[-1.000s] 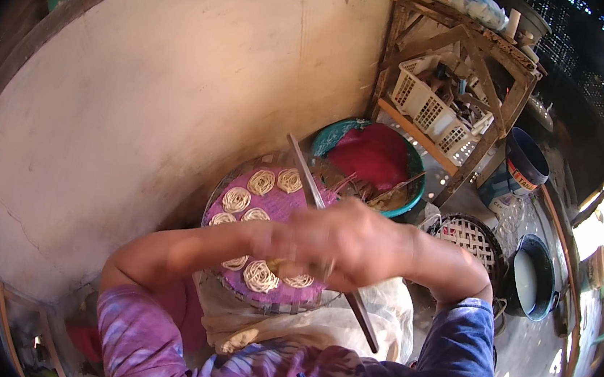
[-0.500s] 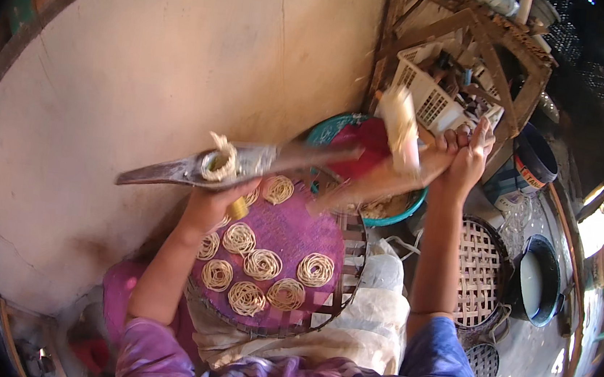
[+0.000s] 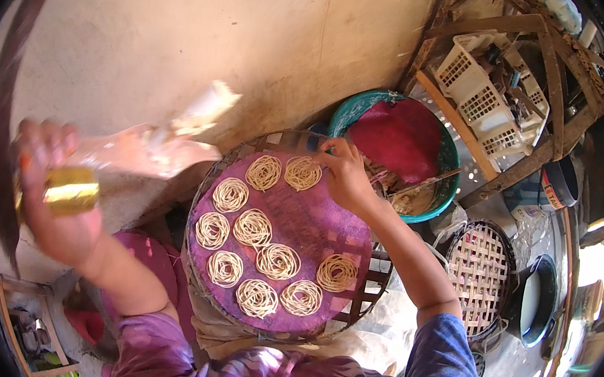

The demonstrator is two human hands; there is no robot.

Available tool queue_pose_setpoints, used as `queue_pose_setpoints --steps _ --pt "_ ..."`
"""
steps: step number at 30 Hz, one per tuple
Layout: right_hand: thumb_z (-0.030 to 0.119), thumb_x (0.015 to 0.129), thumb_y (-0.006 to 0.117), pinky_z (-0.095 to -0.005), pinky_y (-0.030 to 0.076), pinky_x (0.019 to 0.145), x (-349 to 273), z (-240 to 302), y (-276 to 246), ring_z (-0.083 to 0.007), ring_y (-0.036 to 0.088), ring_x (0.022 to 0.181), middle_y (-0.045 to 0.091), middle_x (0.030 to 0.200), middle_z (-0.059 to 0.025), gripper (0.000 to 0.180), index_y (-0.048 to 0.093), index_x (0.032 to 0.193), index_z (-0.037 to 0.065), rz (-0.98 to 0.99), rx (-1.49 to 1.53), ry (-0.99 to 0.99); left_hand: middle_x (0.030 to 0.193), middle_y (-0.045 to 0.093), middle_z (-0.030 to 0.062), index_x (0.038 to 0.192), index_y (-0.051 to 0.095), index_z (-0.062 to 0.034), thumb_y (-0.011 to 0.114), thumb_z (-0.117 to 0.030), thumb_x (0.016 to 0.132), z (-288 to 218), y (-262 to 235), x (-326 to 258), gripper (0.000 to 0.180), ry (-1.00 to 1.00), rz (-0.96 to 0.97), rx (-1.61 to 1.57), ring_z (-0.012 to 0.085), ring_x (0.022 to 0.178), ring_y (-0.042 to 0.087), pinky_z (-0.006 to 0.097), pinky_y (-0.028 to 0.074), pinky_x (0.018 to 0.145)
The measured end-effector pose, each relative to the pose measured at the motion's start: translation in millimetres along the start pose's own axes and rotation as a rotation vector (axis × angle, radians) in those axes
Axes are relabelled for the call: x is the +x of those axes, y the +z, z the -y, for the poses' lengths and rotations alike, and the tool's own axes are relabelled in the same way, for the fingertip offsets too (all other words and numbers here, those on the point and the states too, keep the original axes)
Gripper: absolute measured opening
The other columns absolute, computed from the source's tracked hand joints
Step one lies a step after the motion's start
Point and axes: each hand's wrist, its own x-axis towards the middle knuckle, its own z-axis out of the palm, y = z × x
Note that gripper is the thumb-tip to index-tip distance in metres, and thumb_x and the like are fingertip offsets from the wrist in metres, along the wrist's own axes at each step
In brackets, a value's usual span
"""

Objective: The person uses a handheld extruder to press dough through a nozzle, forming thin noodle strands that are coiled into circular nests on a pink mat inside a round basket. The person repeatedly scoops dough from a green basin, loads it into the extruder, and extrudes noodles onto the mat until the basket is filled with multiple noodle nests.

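My left hand is raised at the left, closed on a wooden hand press blurred by motion. A shiny gold tube shows at that hand, and a pale plunger-like piece sticks up from the press. My right hand is over the far part of a round purple mat, its fingers curled together at the edge of a coil of pale strands. What those fingers hold, if anything, is hidden. Several similar coils lie on the mat, which rests on a round woven tray.
Beyond the tray stands a teal basin with a red sheet and a stick in pale dough-like stuff. A white plastic crate sits by a wooden frame. To the right are a woven basket and a dark bucket. A wall rises at the left.
The press has swung left in my left hand, away from above the mat. My right hand has let go of its wooden arm and come down to a coil at the mat's far edge.
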Motion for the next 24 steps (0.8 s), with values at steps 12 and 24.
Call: queue_pose_setpoints --steps 12,24 --pt "0.002 0.074 0.058 -0.0477 0.036 0.100 15 12 22 -0.0333 0.049 0.118 0.053 0.126 -0.0121 0.029 0.074 0.096 0.014 0.070 -0.276 -0.120 0.091 0.044 0.0063 0.092 0.048 -0.0016 0.048 -0.019 0.102 -37 -112 -74 0.020 -0.115 -0.267 0.723 0.0176 0.093 0.041 0.032 0.032 0.090" --pt "0.001 0.076 0.059 -0.0456 0.037 0.097 19 17 17 -0.0310 0.050 0.117 0.056 0.122 -0.0089 0.026 0.072 0.094 0.014 0.129 -0.297 -0.128 0.095 0.046 0.0081 0.095 0.051 0.0000 0.048 -0.020 0.102 -37 -123 -80 0.021 -0.139 -0.230 0.676 0.0193 0.095 0.043 0.035 0.032 0.094"
